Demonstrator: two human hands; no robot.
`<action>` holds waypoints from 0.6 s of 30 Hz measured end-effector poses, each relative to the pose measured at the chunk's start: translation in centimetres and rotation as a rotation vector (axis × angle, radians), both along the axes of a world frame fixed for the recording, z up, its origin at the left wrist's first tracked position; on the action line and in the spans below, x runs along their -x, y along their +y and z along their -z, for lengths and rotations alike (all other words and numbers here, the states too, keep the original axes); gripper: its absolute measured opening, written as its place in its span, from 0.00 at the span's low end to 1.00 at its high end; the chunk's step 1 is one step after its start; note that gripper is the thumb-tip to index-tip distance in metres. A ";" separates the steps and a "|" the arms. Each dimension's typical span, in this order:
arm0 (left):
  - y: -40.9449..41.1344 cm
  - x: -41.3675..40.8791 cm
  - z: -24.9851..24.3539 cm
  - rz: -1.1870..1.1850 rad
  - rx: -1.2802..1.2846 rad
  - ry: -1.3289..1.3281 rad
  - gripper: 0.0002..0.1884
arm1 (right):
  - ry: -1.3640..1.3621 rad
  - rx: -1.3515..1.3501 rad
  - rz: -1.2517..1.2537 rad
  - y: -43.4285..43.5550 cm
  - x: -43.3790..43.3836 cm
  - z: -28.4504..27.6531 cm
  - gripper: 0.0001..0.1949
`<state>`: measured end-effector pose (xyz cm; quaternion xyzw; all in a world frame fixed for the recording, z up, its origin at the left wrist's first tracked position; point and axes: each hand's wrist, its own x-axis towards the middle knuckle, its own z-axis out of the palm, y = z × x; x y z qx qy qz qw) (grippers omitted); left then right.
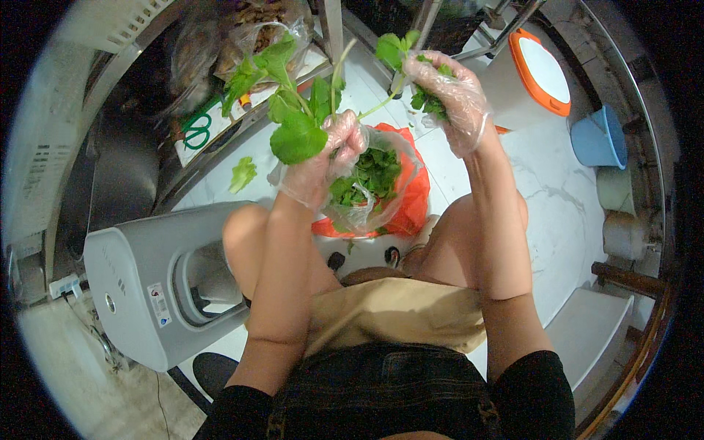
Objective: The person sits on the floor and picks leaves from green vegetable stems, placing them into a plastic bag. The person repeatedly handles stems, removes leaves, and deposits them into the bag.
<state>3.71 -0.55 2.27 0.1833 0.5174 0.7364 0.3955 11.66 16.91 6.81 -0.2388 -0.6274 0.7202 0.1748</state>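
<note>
In a clear plastic glove, my left hand (345,144) is closed around the stems of leafy greens (298,137), whose broad leaves fan out to the upper left. My right hand (454,96), gloved the same way, grips a bunch of smaller green leaves (429,103) against its palm. A sprig (391,50) sticks up by its fingertips, and a thin stem (379,107) stretches between the two hands. Below them a clear plastic bag (407,159) holds picked leaves (374,176). Around and under it lies a red plastic bag (415,201).
Left of my knee stands a grey plastic bin (148,242). Green-handled scissors (197,132) rest on a low shelf (190,154). A loose leaf (242,175) lies on the tiled floor (550,181). To the right are an orange-rimmed container (542,74) and a blue bucket (597,137).
</note>
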 end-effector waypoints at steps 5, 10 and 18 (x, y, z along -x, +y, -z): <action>0.9 0.5 0.4 -0.448 0.323 0.342 0.10 | -0.086 -0.515 0.031 0.7 0.7 1.4 0.14; 1.7 -0.9 2.6 -0.447 0.190 0.381 0.11 | 0.017 -0.464 0.063 -1.3 1.4 2.7 0.14; 2.3 -0.3 0.9 -0.347 0.132 0.122 0.11 | 0.033 -0.603 -0.095 -3.0 2.9 3.0 0.17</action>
